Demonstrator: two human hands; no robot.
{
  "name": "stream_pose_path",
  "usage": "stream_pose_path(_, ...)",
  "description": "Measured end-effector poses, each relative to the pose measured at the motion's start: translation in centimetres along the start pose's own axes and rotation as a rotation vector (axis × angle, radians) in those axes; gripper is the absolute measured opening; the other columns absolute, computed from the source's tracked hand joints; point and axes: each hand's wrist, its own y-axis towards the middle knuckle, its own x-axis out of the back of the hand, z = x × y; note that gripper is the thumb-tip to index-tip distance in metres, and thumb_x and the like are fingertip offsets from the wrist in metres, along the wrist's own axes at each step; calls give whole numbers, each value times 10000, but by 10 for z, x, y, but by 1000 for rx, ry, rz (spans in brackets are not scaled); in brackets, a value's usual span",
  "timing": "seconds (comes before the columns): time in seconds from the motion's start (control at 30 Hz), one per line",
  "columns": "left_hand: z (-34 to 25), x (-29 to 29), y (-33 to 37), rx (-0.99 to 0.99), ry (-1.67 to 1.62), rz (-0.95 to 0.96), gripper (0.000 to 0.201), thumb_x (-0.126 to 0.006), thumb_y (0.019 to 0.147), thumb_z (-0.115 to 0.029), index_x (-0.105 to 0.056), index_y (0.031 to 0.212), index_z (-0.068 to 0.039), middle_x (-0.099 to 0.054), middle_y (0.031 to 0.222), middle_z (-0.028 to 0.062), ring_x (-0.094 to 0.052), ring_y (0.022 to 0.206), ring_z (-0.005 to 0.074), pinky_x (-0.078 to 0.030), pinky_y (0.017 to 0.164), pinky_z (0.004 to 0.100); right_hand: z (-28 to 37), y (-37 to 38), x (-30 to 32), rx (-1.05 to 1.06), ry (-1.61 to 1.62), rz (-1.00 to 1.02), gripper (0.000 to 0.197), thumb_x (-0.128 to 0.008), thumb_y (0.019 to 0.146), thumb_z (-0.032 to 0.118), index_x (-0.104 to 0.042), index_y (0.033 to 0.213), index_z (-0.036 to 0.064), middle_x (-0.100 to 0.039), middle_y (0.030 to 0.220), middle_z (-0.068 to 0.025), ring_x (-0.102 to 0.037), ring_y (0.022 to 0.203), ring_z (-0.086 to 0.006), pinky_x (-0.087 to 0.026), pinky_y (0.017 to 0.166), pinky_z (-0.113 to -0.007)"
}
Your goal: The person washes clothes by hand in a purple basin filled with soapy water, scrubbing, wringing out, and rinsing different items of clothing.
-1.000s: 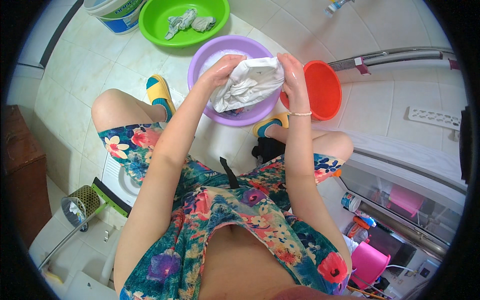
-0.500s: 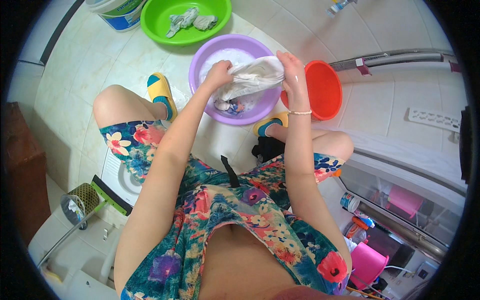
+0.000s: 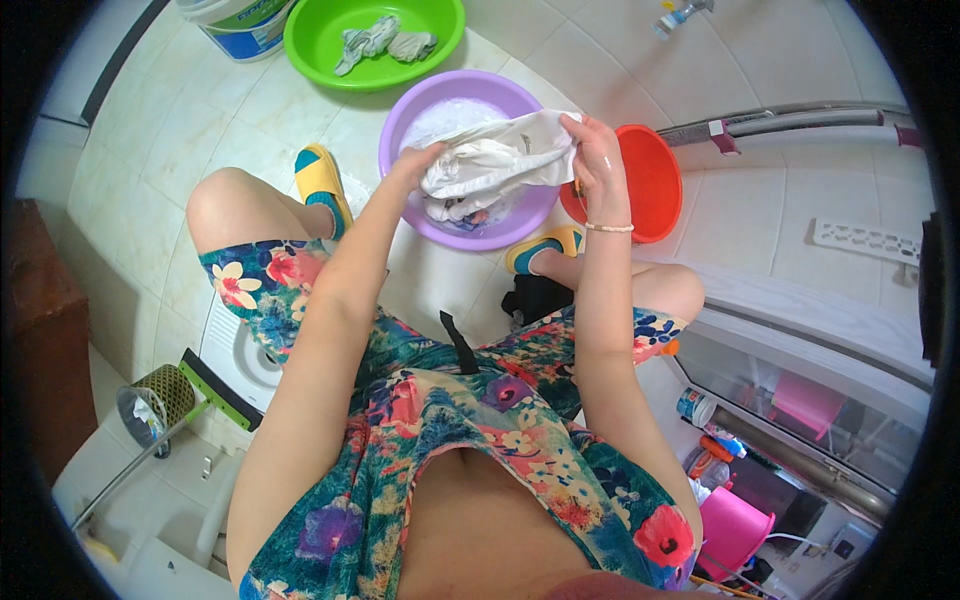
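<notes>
Between my two hands a wet white garment (image 3: pixel 500 155) is stretched over the purple basin (image 3: pixel 395 205). My left hand (image 3: pixel 418 163) is closed on its left end, and my right hand (image 3: pixel 597 152) grips its upper right corner. A small dark mark shows on the cloth near the right hand. Under the garment the basin holds foamy, sudsy water (image 3: pixel 455 115). Some darker patterned cloth (image 3: pixel 470 217) lies in the water, mostly covered by the garment. What kind of garment it is I cannot tell.
A green basin (image 3: pixel 310 65) with light wrung cloths (image 3: pixel 370 42) stands at the far left, beside a white bucket (image 3: pixel 245 35). To the right of the purple basin is a red bucket (image 3: pixel 650 185). Black cloth (image 3: pixel 540 298) lies by my right foot. A squat toilet (image 3: pixel 235 345) is at the left.
My hands have moved apart, the right one going right and slightly down. The white garment, bunched before, is now spread wider and flatter between them.
</notes>
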Motion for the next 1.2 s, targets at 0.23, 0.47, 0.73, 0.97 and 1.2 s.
stream_pose_path(0.23, -63, 13, -18, 8, -81, 246, 189, -607, 784, -153, -573, 942, -54, -611, 838, 64, -593, 715, 145, -498, 608, 255, -28, 12, 33, -22, -178, -104, 126, -527, 832, 45, -526, 892, -66, -598, 836, -125, -594, 741, -185, -497, 677, -302)
stream_pose_path(0.47, -92, -2, -47, -688, 794, -142, 160, -636, 760, -168, -619, 822, -22, -602, 715, 32, -534, 588, 113, -430, 549, 236, -58, 18, 37, 252, -792, -221, 150, -600, 777, 123, -559, 863, 8, -604, 732, -106, -584, 687, -171, -451, 634, -304)
stream_pose_path(0.73, -139, -55, -117, -804, 460, 156, 201, -634, 763, -197, -628, 811, -1, -584, 701, -3, -489, 649, 61, -402, 601, 217, -36, -1, -4, 354, -971, -326, 172, -577, 776, 82, -535, 893, -38, -592, 770, -182, -607, 742, -273, -467, 634, -345)
stream_pose_path(0.97, -157, -92, -162, -861, 541, 225, 211, -631, 752, -193, -641, 850, -6, -601, 724, 23, -517, 676, 72, -415, 636, 216, 7, -14, -42, 70, -28, 73, 304, -538, 778, -11, -494, 1076, -52, -589, 858, -124, -613, 754, -190, -516, 681, -259)
stream_pose_path(1.2, -160, -83, -154, -924, 531, 305, 190, -625, 756, -178, -637, 828, -3, -601, 750, 27, -529, 711, 81, -415, 663, 221, -1, -11, -47, 381, -608, 162, 282, -560, 773, 32, -558, 1048, -31, -603, 835, -64, -578, 725, -98, -458, 618, -210)
